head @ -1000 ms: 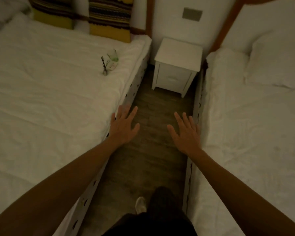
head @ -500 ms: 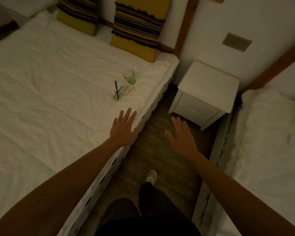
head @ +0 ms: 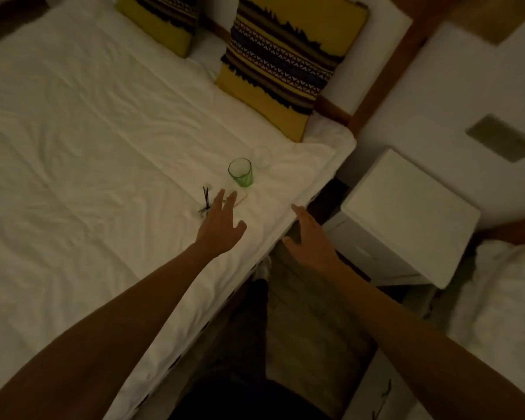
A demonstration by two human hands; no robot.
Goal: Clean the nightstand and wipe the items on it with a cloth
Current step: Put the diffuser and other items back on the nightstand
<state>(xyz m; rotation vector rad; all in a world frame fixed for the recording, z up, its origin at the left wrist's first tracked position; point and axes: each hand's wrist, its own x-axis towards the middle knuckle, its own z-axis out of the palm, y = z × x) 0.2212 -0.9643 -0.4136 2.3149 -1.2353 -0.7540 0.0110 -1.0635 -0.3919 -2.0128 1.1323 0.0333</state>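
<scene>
Over the white bed (head: 82,140) on my left, my left hand (head: 220,227) hangs with fingers spread and straight, holding nothing. Its fingertips come just short of a small bundle of dark sticks (head: 206,199) lying on the sheet, and a little pale card or remote (head: 242,199) peeks out just past them — too dim and too small for me to tell which, and I can read no writing on it. Beyond that stands a green glass (head: 240,172), upright on the sheet, with a clear glass (head: 262,157) just behind it, faint against the white. Neither shows any label that I can make out.

My right hand (head: 311,239) is out over the gap between the bed's edge and the nightstand (head: 412,207), fingers straight and loosely apart, gripping nothing. The nightstand sits to my right against the wall, white, its top bare, a drawer front facing the floor gap.

At the head of the bed lean two yellow pillows (head: 281,60) with dark patterned bands. A second white bed (head: 503,298) shows at the far right — only its corner.
</scene>
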